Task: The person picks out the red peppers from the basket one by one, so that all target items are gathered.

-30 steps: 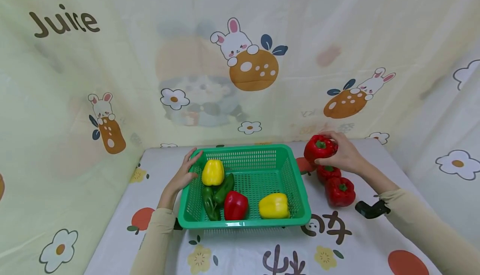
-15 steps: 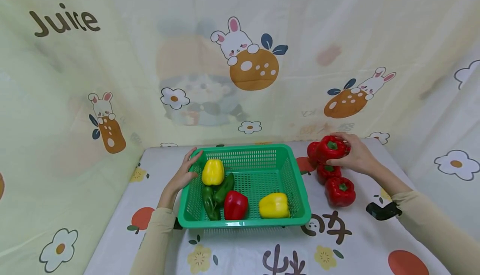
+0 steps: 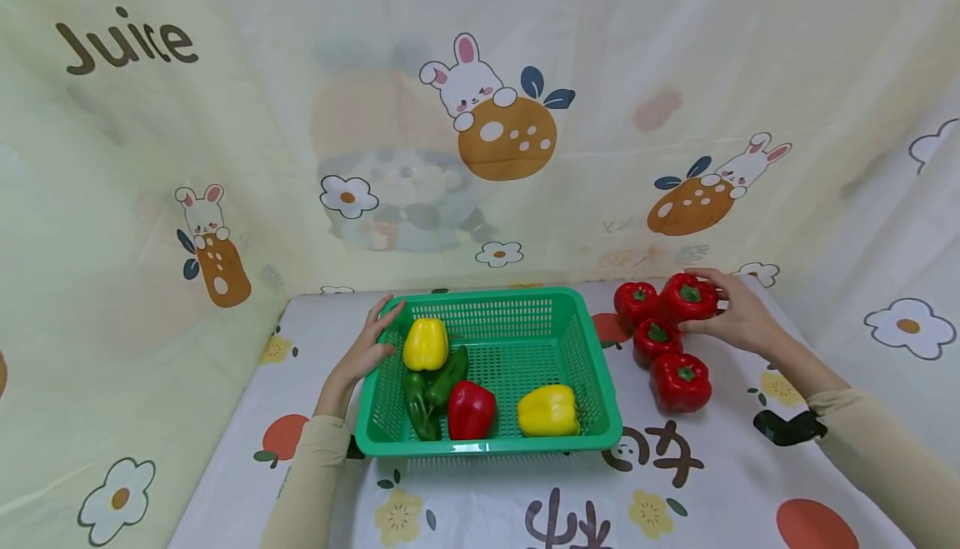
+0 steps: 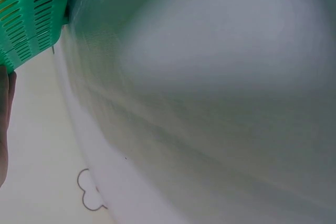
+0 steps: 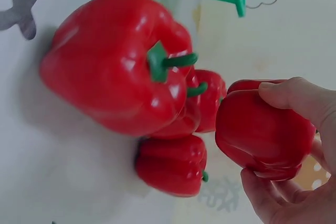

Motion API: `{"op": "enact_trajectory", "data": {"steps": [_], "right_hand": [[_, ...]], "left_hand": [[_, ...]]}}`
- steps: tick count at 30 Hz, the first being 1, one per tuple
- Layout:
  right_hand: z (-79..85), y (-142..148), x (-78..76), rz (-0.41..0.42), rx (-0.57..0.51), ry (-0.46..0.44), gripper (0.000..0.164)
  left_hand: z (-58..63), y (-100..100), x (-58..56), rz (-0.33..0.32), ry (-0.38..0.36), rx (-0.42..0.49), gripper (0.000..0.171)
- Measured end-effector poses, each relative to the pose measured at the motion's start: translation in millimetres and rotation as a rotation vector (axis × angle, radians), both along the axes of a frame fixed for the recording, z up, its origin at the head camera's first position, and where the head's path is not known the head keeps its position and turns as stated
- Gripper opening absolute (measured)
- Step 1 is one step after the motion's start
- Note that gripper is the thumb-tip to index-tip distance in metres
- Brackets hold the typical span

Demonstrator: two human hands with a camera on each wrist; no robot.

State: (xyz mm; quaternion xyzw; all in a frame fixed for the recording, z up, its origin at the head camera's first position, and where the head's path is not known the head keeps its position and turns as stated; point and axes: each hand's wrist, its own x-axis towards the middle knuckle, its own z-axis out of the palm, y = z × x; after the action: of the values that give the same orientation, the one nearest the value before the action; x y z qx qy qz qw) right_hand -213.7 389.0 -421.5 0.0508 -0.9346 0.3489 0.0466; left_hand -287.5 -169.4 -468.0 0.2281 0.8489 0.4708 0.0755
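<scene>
My right hand (image 3: pixel 738 316) holds a red bell pepper (image 3: pixel 687 297) at the back right, over other red peppers. In the right wrist view, the thumb lies on one side of the held pepper (image 5: pixel 265 129) and the fingers on the other. Close beside it are more red bell peppers with green stems: one at the back (image 3: pixel 636 303), one in the middle (image 3: pixel 656 341) and one nearest me (image 3: pixel 681 382). The right wrist view also shows a red pepper (image 5: pixel 173 166) lying on its side. My left hand (image 3: pixel 366 351) rests at the left rim of a green basket (image 3: pixel 487 447), fingers extended.
Inside the basket are two yellow bell peppers (image 3: pixel 426 344) (image 3: pixel 549 411), a red bell pepper (image 3: pixel 472 410) and dark green peppers (image 3: pixel 448 378). A printed cloth (image 3: pixel 480 507) covers the table. Printed curtains (image 3: pixel 405 116) hang behind it and at the sides.
My right hand has moved to the right with the red pepper, so the back pepper that it covered shows beside it. The left hand and the basket have stayed in place.
</scene>
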Motion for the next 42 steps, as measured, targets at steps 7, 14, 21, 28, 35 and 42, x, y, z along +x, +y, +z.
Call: {"op": "enact_trajectory", "data": {"steps": [7,14,21,28,35,42], "right_hand": [[-8.7,12,1.5,-0.008,0.010,0.011,0.090],[-17.4,21,1.6,-0.023,0.001,-0.008,0.091],[-22.2,29,4.9,-0.030,-0.012,-0.013,0.090],[-21.5,31,6.0,-0.034,-0.028,-0.018,0.090],[-23.4,34,6.3,-0.056,-0.012,-0.054,0.092],[-28.6,38,6.2,-0.077,0.007,-0.101,0.095]], "left_hand": [[2.9,1,2.3,-0.003,-0.010,0.006,0.080],[3.1,2,1.7,-0.005,-0.005,0.005,0.080],[3.2,1,1.2,-0.006,-0.011,0.004,0.080],[3.3,2,2.5,-0.001,-0.005,-0.004,0.080],[1.6,1,1.2,-0.003,-0.016,0.007,0.080],[2.3,1,1.1,-0.004,-0.012,0.003,0.080]]}}
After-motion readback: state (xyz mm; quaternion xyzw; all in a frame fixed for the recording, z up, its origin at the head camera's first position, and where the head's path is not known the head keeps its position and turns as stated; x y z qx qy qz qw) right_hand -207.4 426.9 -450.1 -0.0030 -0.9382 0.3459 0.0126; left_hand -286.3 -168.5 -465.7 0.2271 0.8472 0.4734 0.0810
